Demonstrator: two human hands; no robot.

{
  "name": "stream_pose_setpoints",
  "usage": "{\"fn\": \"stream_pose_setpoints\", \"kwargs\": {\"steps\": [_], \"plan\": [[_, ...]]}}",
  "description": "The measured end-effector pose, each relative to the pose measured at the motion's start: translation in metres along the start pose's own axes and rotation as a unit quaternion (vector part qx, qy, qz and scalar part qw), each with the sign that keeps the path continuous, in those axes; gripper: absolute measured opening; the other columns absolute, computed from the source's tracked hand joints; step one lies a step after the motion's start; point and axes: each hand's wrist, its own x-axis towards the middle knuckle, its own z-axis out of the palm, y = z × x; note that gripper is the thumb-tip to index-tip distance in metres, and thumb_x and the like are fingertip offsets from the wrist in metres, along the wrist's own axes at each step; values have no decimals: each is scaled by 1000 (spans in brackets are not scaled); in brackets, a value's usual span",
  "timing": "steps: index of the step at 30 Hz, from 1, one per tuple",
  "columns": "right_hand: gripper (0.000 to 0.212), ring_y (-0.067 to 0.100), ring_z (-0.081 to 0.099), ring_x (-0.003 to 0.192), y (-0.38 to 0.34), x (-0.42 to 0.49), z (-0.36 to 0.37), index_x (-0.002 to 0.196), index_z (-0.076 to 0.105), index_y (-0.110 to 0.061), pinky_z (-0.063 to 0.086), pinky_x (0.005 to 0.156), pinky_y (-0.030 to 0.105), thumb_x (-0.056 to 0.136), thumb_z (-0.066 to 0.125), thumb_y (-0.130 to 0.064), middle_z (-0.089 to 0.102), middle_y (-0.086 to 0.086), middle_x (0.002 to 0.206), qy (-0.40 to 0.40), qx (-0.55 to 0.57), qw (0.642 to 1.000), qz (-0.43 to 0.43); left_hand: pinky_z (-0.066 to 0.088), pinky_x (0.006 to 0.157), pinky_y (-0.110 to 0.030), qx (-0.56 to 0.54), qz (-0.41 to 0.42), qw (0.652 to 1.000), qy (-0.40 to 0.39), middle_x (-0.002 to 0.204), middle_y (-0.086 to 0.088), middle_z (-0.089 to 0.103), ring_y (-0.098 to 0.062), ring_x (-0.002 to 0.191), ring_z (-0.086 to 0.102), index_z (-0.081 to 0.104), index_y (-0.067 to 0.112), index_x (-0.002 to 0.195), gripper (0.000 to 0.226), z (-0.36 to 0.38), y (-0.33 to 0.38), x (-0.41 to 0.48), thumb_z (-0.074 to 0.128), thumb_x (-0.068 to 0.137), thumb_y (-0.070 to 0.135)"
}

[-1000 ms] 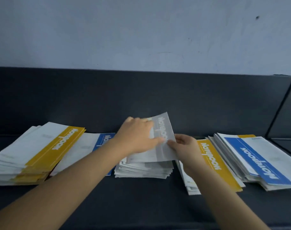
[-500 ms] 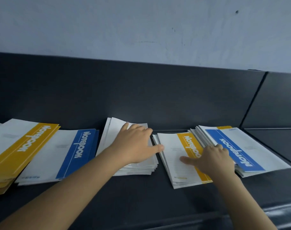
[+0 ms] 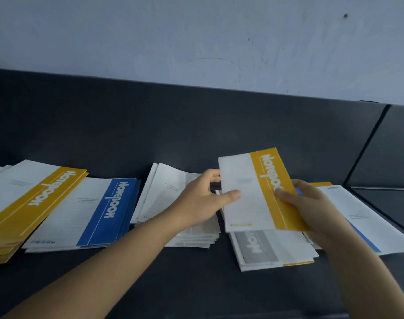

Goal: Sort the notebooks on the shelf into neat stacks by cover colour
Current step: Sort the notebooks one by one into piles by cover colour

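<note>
Dark shelf [image 3: 196, 284] carries several notebook stacks [image 3: 92, 215].

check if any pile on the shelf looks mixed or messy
Yes. The mixed pile under the held yellow notebook is fanned, with a grey cover on top and a yellow edge lower down. The far-right pile shows blue over yellow.

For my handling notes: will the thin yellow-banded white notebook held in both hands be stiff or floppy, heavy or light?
Probably light: left hand and right hand hold the yellow-banded white notebook by its side edges alone. Likely bendable, being thin, though supported both sides it looks flat.
</note>
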Motion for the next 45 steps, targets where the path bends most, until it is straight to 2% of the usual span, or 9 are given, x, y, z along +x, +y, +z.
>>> {"fn": "stream_pose_setpoints", "kwargs": {"steps": [3,8,11,14,19,25,28,34,45], "plan": [[27,27,70,91,-14,-6,23,117,61,-15,57,77,41,91,63,-23,71,6,105,-51,68,996,-19,47,101,-35,-132,-39,990,26,135,11,53,-7,117,56,34,29,141,69,-10,3,0,74,85,27],[23,11,70,81,-38,-20,94,110,62,-16,53,65,24,89,65,-24,72,-3,97,-91,59,991,-81,58,82,-35,-215,-23,972,97,112,-2,70,-15,98,69,52,23,125,46,-70,-1,-14,64,88,-3],[37,13,70,89,-52,-36,147,116,59,-17,57,78,32,82,73,-22,71,-4,103,-142,54,982,-108,58,67,-22,-197,-15,970,140,103,3,72,-7,84,71,58,28,111,38,-123,-19,-35,65,88,-1],[45,17,67,96,-67,-56,207,117,59,-17,55,85,37,76,79,-17,69,-4,108,-171,13,975,-139,53,62,-16,-122,-31,973,196,108,6,68,-3,84,67,54,26,121,48,-178,-42,-61,76,81,11],[38,17,64,96,-87,-84,316,109,61,-19,55,86,40,76,79,-24,68,-2,105,-205,-141,947,-203,42,87,-26,192,-112,948,228,139,4,34,-10,111,45,36,24,145,108,-258,-81,-93,89,54,49],[42,24,54,114,-83,-111,382,130,49,-8,43,81,29,93,56,-29,57,7,127,-254,-312,896,-189,18,114,-42,478,-201,854,36,162,-2,9,-27,146,7,27,38,150,80,-311,-131,-108,45,82,76],[41,22,55,110,-80,-111,385,133,48,-11,45,86,31,97,50,-29,55,7,131,-263,-312,896,-175,3,118,-47,467,-248,848,-41,162,3,-18,-21,149,-13,1,42,153,78,-317,-146,-112,21,87,78],[37,7,52,82,-80,-106,342,135,50,-21,41,75,24,99,45,-28,57,-6,122,-128,-238,929,-251,9,119,-47,563,-169,809,1,164,-6,0,-27,150,-1,8,29,155,82,-295,-118,-101,14,88,76],[21,17,62,91,-45,-53,126,101,66,-19,43,69,28,93,51,-31,67,-5,102,56,-340,916,-203,34,101,-36,408,61,911,-24,141,2,50,-23,128,43,37,25,144,68,-96,-16,-40,39,91,67]]}}
